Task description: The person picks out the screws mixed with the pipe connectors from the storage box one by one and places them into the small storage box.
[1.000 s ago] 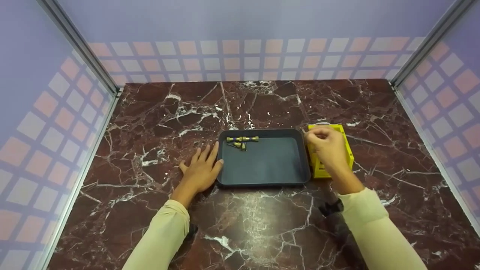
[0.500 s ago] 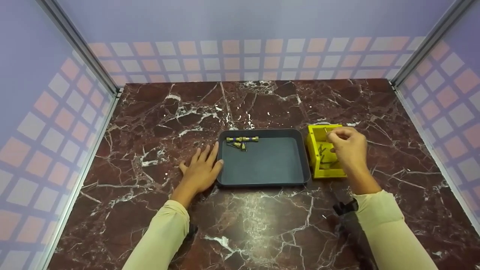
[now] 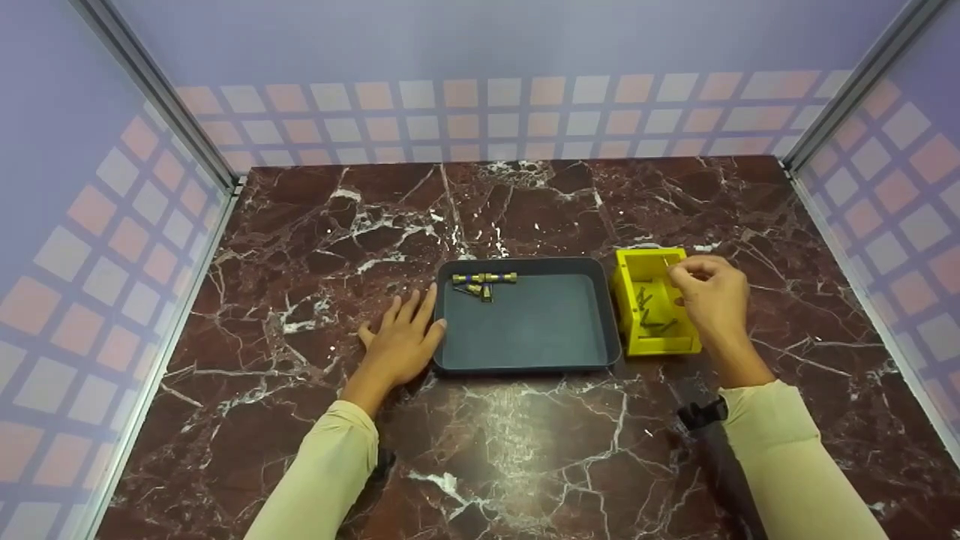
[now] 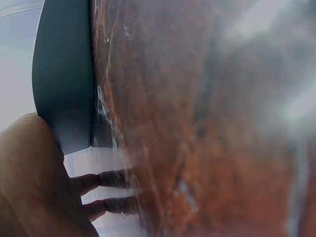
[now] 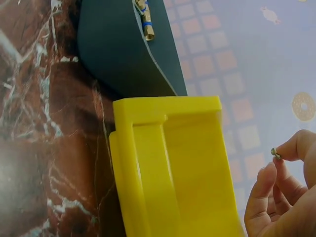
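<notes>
My right hand (image 3: 712, 296) pinches a small metal screw (image 5: 275, 154) between thumb and fingertips, above the right side of a yellow bin (image 3: 664, 346). The screw's shaft points away from the fingertips in the head view. Several dark screws (image 3: 646, 319) lie loose on the bin's floor. Flat on the table, fingers spread, my left hand (image 3: 399, 346) rests against the left wall of a dark grey tray (image 3: 532, 330). Brass fittings with blue bands (image 3: 484, 278) lie at the tray's back left, with smaller brass pieces (image 3: 480, 290) just in front of them.
The tray and bin stand side by side on a dark red marbled table (image 3: 495, 450). Tiled lilac panels (image 3: 480, 112) close off the back and both sides. A black strap (image 3: 701, 414) shows at my right wrist.
My right hand has moved right from over the bin's left edge to its right side, uncovering the screws inside. The left hand, tray and fittings have stayed put.
</notes>
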Available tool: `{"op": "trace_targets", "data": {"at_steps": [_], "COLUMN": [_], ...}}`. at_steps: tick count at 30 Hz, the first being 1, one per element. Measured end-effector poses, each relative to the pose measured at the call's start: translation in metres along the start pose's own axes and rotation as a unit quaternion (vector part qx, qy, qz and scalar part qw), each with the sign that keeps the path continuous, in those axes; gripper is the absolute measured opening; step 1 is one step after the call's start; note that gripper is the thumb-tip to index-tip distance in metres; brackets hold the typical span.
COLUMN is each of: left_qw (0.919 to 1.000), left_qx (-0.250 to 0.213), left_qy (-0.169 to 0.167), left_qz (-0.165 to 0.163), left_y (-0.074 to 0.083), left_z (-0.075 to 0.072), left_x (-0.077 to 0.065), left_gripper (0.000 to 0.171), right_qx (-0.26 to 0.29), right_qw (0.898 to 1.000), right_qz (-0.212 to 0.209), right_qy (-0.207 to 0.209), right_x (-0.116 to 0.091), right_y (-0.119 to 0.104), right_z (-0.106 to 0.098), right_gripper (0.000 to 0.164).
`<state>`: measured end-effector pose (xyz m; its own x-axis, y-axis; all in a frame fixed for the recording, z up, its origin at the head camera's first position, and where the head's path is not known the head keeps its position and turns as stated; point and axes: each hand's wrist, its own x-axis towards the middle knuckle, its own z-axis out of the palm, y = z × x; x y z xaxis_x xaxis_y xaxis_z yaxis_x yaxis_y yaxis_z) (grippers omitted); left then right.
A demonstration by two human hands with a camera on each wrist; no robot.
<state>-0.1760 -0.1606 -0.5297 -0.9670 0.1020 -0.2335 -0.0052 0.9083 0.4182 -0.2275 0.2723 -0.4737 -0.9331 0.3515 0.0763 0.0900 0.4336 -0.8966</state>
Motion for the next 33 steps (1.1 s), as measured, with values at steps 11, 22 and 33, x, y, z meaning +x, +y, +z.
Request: {"op": "trace_targets", "data": {"at_steps": [11,22,33], "left_qw": [1.0000,1.0000,1.0000], "left_qx": [0.004,0.003,0.005], "left_qy": [0.003,0.004,0.005], "left_qz": [-0.001,-0.001,0.002], "left_y": [0.0001,0.0000,0.0000], "left_z": [0.0007,0.0008,0.0003], "left_x": [0.0010,0.0018,0.0003], "left_gripper": [0.064,0.064,0.064], "right_qx": [-0.007,-0.005,-0.028], "right_qw": [1.000,1.000,0.999], "right_qz": [0.012,0.021,0.017], "right_qy": [0.001,0.004,-0.002], "right_x": [0.0010,0.0017,0.0002], "right_y": [0.0064,0.0099,0.0090], "right_z": [-0.0009,0.0004,0.0014], "right_gripper": [0.020,0.020,0.023]}}
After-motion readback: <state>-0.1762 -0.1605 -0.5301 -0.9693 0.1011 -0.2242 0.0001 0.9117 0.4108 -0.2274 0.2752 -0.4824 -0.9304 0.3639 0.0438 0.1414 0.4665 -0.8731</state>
